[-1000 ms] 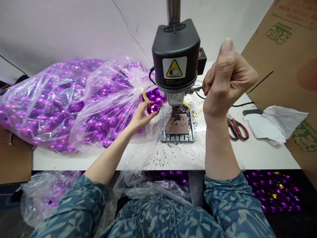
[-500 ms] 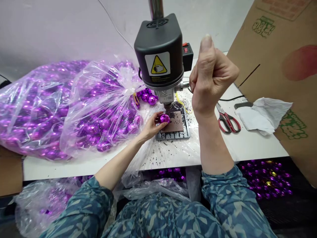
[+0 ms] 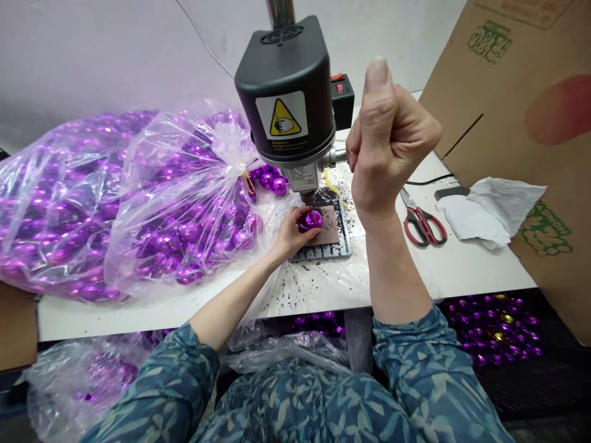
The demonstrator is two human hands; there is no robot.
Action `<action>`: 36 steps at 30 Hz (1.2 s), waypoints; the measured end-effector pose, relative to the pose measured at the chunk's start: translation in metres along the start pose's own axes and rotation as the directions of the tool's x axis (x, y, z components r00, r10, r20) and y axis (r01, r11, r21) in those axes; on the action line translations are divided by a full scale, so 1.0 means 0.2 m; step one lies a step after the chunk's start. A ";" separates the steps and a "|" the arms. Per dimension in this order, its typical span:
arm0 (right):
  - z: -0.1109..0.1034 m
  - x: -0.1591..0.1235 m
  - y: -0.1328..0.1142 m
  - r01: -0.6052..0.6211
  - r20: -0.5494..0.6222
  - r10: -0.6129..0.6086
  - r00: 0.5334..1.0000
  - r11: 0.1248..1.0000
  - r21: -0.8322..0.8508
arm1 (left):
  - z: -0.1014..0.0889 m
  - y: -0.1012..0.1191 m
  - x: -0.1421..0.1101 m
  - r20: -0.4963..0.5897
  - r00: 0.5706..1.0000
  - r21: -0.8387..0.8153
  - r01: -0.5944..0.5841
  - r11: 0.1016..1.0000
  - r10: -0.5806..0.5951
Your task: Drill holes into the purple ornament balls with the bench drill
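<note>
While the left hand pinches a faceted purple ball between thumb and fingers above the metal base, below the drill press, the right hand is closed in a fist at its side lever; beyond the ball, loose purple balls lie beside the tied bag.

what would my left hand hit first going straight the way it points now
Your left hand, gripping a purple faceted ball, would probably meet the drill press chuck first, just ahead and above; depth is unclear, so it may slip under, over the brown board.
</note>
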State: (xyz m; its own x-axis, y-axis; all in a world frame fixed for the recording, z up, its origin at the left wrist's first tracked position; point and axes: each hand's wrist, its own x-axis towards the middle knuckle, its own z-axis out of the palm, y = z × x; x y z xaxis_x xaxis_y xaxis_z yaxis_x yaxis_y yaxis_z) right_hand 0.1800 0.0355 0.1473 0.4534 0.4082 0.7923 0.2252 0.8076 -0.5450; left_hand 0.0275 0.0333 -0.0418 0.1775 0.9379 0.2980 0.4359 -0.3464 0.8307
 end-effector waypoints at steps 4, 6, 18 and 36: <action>0.00 0.01 -0.01 0.099 -0.044 -0.091 0.995 0.968 0.229 | 0.02 0.00 -0.01 -0.017 1.000 -0.015 0.009 1.000 -0.009; -0.01 0.00 -0.02 0.108 -0.047 -0.099 0.994 0.959 0.262 | 0.03 0.00 -0.03 -0.031 0.999 -0.025 0.008 1.000 -0.009; -0.06 -0.09 0.03 0.031 -0.055 -0.025 0.998 0.992 0.120 | 0.05 0.00 -0.02 -0.034 0.997 0.009 -0.069 0.998 0.069; -0.12 -0.22 0.19 0.277 -0.159 -0.251 0.955 0.946 0.166 | 0.08 0.05 -0.06 -0.107 0.991 -0.112 0.070 0.991 -0.082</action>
State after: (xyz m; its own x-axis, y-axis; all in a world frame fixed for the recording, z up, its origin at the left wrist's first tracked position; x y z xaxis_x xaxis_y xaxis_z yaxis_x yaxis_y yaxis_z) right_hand 0.1887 0.0378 0.0850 0.5136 0.1189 0.8498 0.1956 0.9481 -0.2508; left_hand 0.0440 0.0185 -0.0435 0.0457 0.9596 0.2776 0.3455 -0.2759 0.8969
